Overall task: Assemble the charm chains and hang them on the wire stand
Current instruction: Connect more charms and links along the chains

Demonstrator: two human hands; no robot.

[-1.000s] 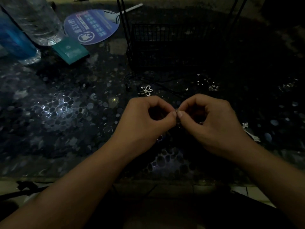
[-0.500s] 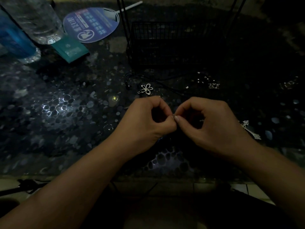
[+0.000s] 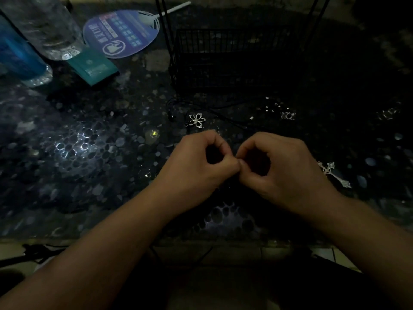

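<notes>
Two bottles (image 3: 33,36), a fan (image 3: 121,32), a teal card (image 3: 93,67).

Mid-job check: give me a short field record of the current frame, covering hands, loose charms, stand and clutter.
left hand: left hand curled, fingertips pinching at the centre
right hand: right hand curled, fingertips meeting the left's
held item: too small and dark to identify
loose charms: silver flower-shaped charm beyond the hands; silver cross charm right of the right hand
stand: black wire stand at the back, nothing visibly hung
clutter: blue round fan, teal card, clear plastic bottle

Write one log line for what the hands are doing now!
left hand pinching tiny part | right hand pinching too, fingertips meeting | flower charm loose on table | cross charm loose | stand behind
</notes>
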